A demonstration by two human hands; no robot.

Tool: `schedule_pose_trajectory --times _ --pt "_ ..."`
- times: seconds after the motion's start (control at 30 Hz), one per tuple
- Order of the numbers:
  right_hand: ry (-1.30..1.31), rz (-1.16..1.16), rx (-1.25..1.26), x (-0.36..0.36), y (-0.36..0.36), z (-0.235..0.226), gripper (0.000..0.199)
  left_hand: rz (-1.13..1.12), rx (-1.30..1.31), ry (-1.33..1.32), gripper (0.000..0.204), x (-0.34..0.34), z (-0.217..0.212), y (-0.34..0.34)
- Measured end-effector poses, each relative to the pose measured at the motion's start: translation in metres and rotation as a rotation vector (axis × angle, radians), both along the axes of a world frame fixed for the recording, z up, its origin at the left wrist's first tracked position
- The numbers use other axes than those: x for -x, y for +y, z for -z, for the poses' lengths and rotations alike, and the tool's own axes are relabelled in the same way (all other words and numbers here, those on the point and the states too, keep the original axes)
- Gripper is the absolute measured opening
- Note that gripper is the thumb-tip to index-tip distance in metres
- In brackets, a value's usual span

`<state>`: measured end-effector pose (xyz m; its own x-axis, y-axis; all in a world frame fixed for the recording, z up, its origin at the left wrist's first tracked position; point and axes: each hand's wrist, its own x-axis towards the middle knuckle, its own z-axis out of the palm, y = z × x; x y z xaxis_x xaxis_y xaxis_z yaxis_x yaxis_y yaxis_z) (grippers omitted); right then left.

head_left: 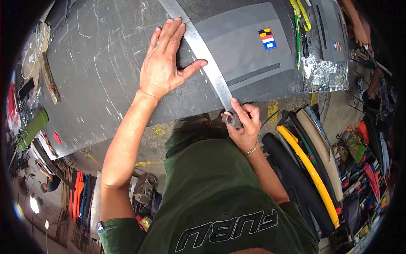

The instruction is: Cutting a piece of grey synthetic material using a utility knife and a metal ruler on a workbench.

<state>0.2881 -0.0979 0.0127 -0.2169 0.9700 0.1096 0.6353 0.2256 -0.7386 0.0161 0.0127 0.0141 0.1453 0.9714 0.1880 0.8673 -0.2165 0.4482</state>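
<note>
A long metal straightedge (pixel 195 39) lies across dark grey sheet material (pixel 230 36) that carries a colourful patch of flag-like squares (pixel 267 38) and a darker strip (pixel 256 75). My left hand (pixel 163 70) is laid flat with fingers stretched out; its fingertips and thumb press on the straightedge. At the table's near edge my right hand (pixel 247 125) is closed around a small dark block-like tool with a metal edge (pixel 232 120). One finger of it touches the straightedge's near end. The tool's exact kind is partly hidden by the fingers.
The scratched dark table (pixel 93 84) fills the upper view. A green pencil (pixel 297 42) and yellow tape measure (pixel 305 15) lie right of the sheet. Another person's hand (pixel 360 34) is at the far right. Rolls of material, one yellow (pixel 311 173), stand below right.
</note>
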Motion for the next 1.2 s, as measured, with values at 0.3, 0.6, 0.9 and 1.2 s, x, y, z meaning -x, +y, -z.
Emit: schedule_pose_trajectory --times 0.3,0.6,0.9,1.2 --pt "0.009 -0.003 -0.003 -0.0007 -0.0001 0.0010 0.058 -0.007 0.019 0.013 0.094 -0.0006 -0.0012 0.0007" --pt "0.021 -0.007 -0.001 -0.0012 -0.0003 0.0008 0.058 -0.012 0.021 0.021 0.093 -0.0015 -0.0009 0.0005" --pt "0.016 -0.004 0.011 -0.0001 -0.0010 -0.0004 0.059 -0.001 0.006 0.004 0.084 -0.0007 -0.0020 0.0009" --pt "0.037 0.020 0.005 0.0011 -0.0005 -0.0006 0.057 -0.052 -0.041 -0.187 0.043 0.0033 0.0041 0.0005"
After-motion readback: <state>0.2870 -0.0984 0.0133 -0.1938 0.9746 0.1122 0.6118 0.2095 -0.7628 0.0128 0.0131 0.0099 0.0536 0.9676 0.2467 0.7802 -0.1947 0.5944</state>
